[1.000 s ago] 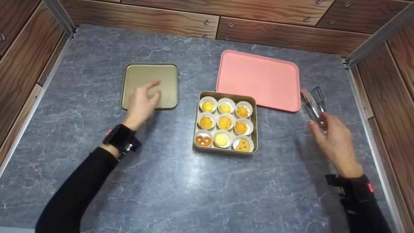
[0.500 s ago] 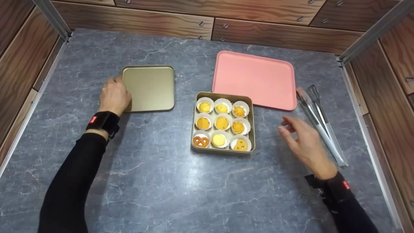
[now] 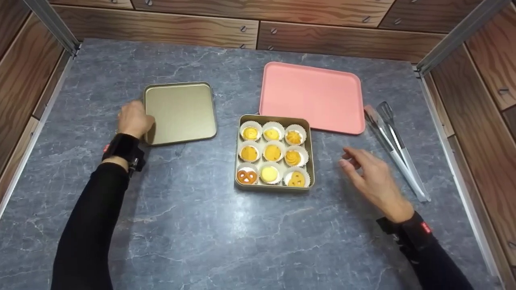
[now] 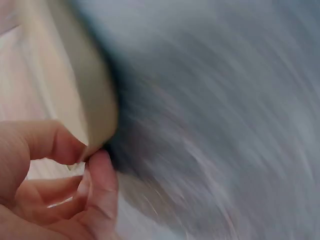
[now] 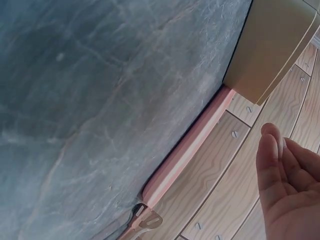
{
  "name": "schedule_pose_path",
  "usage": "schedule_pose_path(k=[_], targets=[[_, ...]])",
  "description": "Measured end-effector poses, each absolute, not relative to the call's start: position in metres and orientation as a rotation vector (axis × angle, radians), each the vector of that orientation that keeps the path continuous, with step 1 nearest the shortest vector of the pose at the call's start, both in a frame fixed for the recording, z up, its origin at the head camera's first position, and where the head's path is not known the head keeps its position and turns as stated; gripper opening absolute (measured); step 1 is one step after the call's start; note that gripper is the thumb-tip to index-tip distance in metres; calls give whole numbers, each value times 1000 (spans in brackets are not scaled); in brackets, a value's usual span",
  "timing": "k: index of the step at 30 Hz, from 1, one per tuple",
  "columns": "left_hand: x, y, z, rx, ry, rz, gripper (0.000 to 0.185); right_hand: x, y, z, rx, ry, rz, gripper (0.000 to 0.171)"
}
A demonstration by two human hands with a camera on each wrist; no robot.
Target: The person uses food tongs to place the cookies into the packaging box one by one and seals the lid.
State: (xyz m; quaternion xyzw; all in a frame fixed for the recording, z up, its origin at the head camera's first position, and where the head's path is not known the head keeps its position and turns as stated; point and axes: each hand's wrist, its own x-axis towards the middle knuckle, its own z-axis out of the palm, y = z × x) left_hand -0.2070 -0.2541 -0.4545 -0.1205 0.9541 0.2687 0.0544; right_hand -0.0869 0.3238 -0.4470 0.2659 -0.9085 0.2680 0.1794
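My left hand (image 3: 135, 119) pinches the left edge of a square gold tin lid (image 3: 181, 112). In the left wrist view, thumb and fingertips meet at the corner of the lid (image 4: 95, 100), which appears tilted up. An uncovered gold tin (image 3: 274, 187) sits mid-table, holding several cookies in white paper cups, among them a pretzel (image 3: 246, 176) at its front left. My right hand (image 3: 373, 177) hovers to the right of the tin, fingers loosely bent, holding nothing. The right wrist view shows it apart from the tin's side (image 5: 272, 45).
Behind the tin lies a pink tray (image 3: 312, 96), its near edge close to the tin's back corner. Metal tongs (image 3: 397, 147) with pale handles rest to the right of my right hand. Wood-patterned walls (image 3: 161, 28) enclose the table on the back and sides.
My left hand has moved from above the lid to its left edge and grips it; the lid has turned slightly. My right hand has moved left, away from the tongs.
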Motion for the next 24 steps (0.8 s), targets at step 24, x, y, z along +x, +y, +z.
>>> schedule_pose_path(k=[24], targets=[[-191, -217, -394, -481, 1849, 2279, 63, -100, 301, -430, 539, -2640, 943, 24]])
